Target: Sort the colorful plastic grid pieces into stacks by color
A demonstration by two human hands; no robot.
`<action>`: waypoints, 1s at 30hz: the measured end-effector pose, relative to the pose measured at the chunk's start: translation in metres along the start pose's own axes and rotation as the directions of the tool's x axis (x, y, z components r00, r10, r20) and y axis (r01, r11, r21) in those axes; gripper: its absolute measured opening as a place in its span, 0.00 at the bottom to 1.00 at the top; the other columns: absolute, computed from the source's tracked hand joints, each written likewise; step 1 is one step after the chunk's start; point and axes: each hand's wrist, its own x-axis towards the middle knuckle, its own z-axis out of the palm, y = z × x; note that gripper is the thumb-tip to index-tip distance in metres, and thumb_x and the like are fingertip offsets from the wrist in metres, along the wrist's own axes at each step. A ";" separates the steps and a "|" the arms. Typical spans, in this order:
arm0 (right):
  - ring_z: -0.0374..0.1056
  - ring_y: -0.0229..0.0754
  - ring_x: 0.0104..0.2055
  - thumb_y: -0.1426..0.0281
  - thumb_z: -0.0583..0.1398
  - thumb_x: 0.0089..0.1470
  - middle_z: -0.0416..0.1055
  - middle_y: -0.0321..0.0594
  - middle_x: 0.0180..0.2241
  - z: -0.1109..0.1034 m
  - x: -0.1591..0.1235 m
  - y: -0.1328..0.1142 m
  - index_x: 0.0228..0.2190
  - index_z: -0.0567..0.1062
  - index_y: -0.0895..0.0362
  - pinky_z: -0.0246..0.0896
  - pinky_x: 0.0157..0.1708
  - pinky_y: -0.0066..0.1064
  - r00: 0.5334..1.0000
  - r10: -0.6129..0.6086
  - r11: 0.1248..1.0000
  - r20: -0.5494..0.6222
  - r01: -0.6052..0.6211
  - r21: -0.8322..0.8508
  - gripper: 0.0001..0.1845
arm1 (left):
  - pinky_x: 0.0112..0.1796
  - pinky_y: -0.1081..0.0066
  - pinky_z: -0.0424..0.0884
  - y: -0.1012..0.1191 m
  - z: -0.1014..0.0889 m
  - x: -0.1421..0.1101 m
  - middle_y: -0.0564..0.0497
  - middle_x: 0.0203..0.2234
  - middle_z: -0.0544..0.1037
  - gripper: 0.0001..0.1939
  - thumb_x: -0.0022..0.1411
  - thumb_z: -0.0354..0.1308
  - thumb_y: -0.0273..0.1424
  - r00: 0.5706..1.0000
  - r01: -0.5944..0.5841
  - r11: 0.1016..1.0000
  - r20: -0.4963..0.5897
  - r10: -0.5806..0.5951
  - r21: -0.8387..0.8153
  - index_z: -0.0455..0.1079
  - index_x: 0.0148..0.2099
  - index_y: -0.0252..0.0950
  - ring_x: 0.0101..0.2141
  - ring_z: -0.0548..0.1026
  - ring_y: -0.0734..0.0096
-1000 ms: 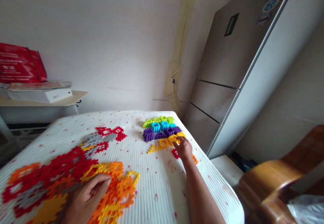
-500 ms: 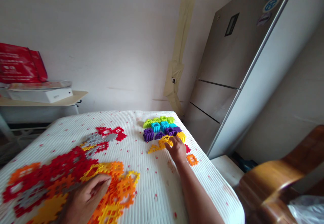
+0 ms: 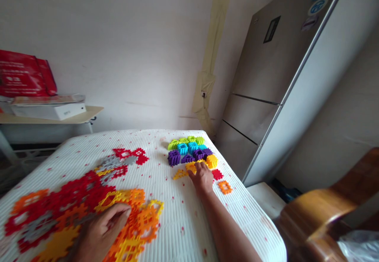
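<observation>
My right hand [image 3: 202,179] reaches to the far right of the table, its fingers curled over a flat yellow tile [image 3: 191,167] beside a yellow cube [image 3: 212,161]. Behind them stands a block of joined cubes [image 3: 189,151] in purple, blue and green rows. A red tile [image 3: 217,174] and an orange tile [image 3: 225,186] lie just right of that hand. My left hand [image 3: 99,232] rests palm down, fingers loosely spread, on a heap of flat orange and yellow tiles [image 3: 139,218] at the near left.
Red, grey and orange tiles [image 3: 59,203] cover the left of the white ribbed tablecloth [image 3: 177,214]. A tall steel fridge [image 3: 275,80] stands at the right, a wooden chair [image 3: 325,210] near right, and a side shelf with a white box [image 3: 47,111] far left.
My right hand has slid left along the front of the cube block, uncovering the red and orange tiles and the yellow cube. My left hand has stayed put.
</observation>
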 end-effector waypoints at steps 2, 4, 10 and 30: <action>0.68 0.44 0.37 0.60 0.59 0.52 0.72 0.42 0.35 0.001 0.000 0.000 0.39 0.72 0.54 0.58 0.32 0.30 1.000 0.004 1.000 0.008 -0.004 -0.003 0.14 | 0.25 0.74 0.72 0.001 0.000 0.000 0.54 0.18 0.79 0.12 0.41 0.57 0.44 1.000 -0.002 1.000 -0.012 0.002 0.000 0.75 0.23 0.42 0.22 0.76 0.65; 0.68 0.45 0.37 0.60 0.59 0.52 0.72 0.43 0.36 0.001 0.000 0.000 0.41 0.71 0.54 0.58 0.32 0.30 1.000 0.007 1.000 0.016 -0.007 -0.002 0.15 | 0.24 0.74 0.72 0.003 0.000 0.000 0.55 0.17 0.78 0.12 0.41 0.57 0.44 1.000 0.000 1.000 -0.020 0.000 0.000 0.74 0.22 0.42 0.21 0.76 0.65; 0.69 0.46 0.37 0.60 0.59 0.51 0.73 0.45 0.36 0.001 -0.001 0.000 0.41 0.72 0.54 0.59 0.30 0.31 1.000 0.006 1.000 0.009 -0.006 -0.004 0.16 | 0.23 0.74 0.71 0.006 0.000 -0.001 0.55 0.16 0.77 0.12 0.41 0.57 0.43 1.000 0.002 1.000 -0.024 -0.002 0.004 0.74 0.22 0.42 0.20 0.75 0.66; 0.70 0.44 0.35 0.61 0.51 0.58 0.73 0.45 0.41 0.000 -0.003 -0.001 0.42 0.73 0.55 0.56 0.24 0.29 0.972 -0.156 0.987 -0.173 0.160 0.009 0.17 | 0.25 0.71 0.68 0.060 -0.052 0.004 0.51 0.24 0.74 0.12 0.52 0.56 0.40 0.987 0.021 0.871 -0.130 -0.097 -0.492 0.68 0.33 0.36 0.23 0.71 0.72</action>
